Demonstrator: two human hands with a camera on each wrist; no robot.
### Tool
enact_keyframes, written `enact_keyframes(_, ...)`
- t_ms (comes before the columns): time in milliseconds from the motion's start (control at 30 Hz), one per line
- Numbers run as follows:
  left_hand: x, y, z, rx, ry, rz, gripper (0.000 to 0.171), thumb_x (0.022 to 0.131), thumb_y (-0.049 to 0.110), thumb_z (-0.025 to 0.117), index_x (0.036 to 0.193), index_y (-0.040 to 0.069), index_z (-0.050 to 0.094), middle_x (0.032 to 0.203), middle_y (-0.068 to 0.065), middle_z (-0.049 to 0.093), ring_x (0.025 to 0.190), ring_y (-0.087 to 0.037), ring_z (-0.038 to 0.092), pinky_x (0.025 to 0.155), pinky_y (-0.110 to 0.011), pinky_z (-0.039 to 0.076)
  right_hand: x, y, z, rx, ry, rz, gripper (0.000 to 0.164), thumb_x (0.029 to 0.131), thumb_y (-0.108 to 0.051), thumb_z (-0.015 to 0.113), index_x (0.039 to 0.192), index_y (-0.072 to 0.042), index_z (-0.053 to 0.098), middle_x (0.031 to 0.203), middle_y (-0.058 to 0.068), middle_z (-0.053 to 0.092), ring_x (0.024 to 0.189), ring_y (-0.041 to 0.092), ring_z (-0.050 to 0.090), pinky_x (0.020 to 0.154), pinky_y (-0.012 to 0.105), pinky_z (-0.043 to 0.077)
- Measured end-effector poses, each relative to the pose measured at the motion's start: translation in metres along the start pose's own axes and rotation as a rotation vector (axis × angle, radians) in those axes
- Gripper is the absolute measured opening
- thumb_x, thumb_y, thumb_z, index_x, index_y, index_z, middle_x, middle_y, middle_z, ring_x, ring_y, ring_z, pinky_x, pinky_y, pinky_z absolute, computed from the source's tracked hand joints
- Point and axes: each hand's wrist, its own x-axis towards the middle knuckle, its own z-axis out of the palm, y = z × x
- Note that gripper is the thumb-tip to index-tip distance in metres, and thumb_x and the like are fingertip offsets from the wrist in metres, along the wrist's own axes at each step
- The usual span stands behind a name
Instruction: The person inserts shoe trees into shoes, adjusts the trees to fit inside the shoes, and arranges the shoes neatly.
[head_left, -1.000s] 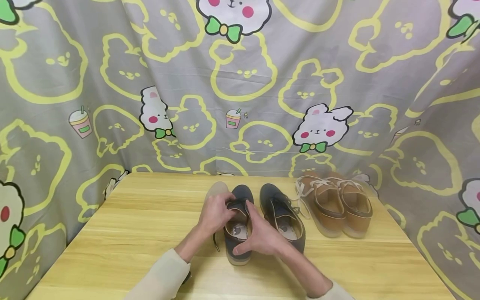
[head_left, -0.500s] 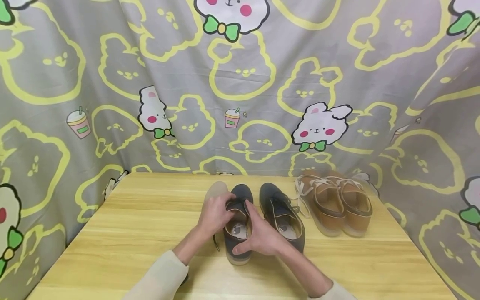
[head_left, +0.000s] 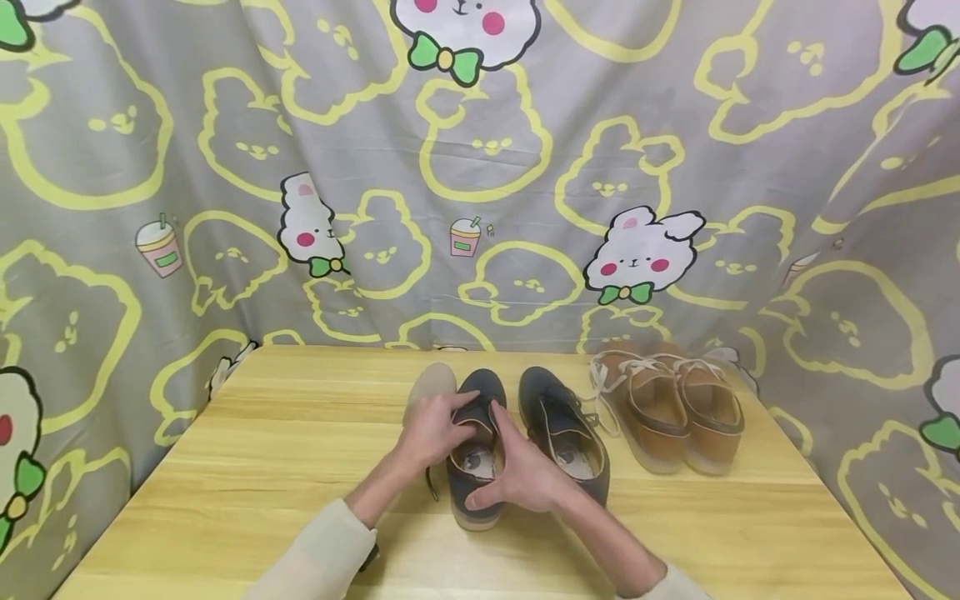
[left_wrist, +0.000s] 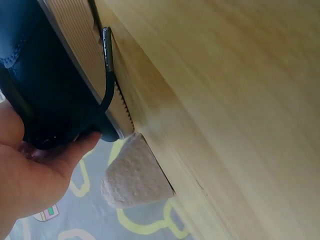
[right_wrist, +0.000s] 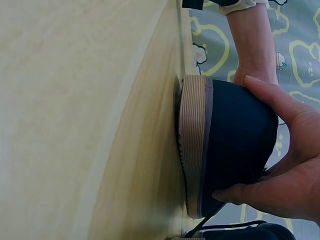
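A navy lace-up shoe (head_left: pixel 480 492) with a pale ridged sole stands on the table, heel towards me. My left hand (head_left: pixel 432 432) holds it at the tongue and lacing, thumb at the opening and index finger stretched across towards the toe. Its other fingers are mostly hidden. My right hand (head_left: pixel 528 471) grips the right side, with the thumb on the heel and fingers reaching forward along the opening. In the right wrist view the thumb and a finger press the dark upper (right_wrist: pixel 240 135). A dark lace (left_wrist: pixel 108 60) hangs down the shoe's left side.
The matching navy shoe (head_left: pixel 570 442) stands just right. Farther right are two tan shoes (head_left: pixel 678 408) with white laces. A beige round-ended thing (head_left: pixel 432 385) lies behind my left hand. A patterned grey curtain (head_left: pixel 525 167) encloses the wooden table (head_left: pixel 247 467).
My left index finger has straightened and shifted forward across the lacing towards the toe. The right hand and the shoes stay where they were.
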Motion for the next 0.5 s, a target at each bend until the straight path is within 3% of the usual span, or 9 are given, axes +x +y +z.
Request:
enact_keyframes(233,-0.0006,0.0001,-0.0033,-0.015,-0.014,-0.019,0.052,0.08,0.014,0.078,0.132,0.009,0.069,0.068,-0.004,0.065,0.039,-0.004,0.035,0.041,-0.019,0.032,0.0004,0.0007,0.0011,0.004,-0.008,0.012,0.142,0.062,-0.031,0.097,0.164,-0.012,0.0,0.169,0.018,0.013,0.149,0.036,0.031,0.118,0.057,0.032)
enact_keyframes(367,-0.0002,-0.0008,-0.0017,0.02,0.022,0.012,0.049,0.078,0.013,0.079,0.126,0.008,0.072,0.087,-0.009,0.076,0.042,-0.003,0.039,0.043,-0.019,0.035,0.0008,0.0019,0.001,0.003,-0.007,0.008,0.142,0.062,-0.031,0.096,0.164,-0.011,-0.001,0.169,0.018,0.015,0.149,0.036,0.032,0.117,0.057,0.033)
enact_keyframes(500,0.0015,-0.0006,-0.0004,0.012,0.049,-0.003,0.047,0.075,0.01,0.08,0.122,0.009,0.075,0.1,-0.012,0.078,0.044,-0.002,0.043,0.045,-0.018,0.039,0.0004,0.0016,0.0006,0.002,-0.003,0.0,0.142,0.063,-0.03,0.096,0.164,-0.01,-0.001,0.168,0.019,0.017,0.149,0.037,0.032,0.117,0.057,0.034)
